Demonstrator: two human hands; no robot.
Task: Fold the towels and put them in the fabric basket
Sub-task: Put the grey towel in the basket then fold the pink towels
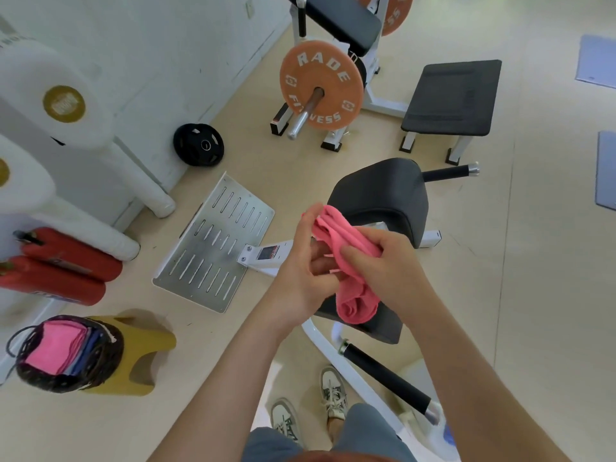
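Now, both hands on one pink towel [346, 258], bunched and held in the air above the black padded seat [383, 195] of a gym machine. Left hand [300, 271]: fingers curled around upper end of cloth. Right hand [386, 265]: fingers closed over middle, lower end hanging rolled. Fabric basket [100, 361] on yellow stool [146, 355], far left, well apart from hands; folded pink and blue towels [55, 348] inside. Orange weight plate [321, 85] beyond
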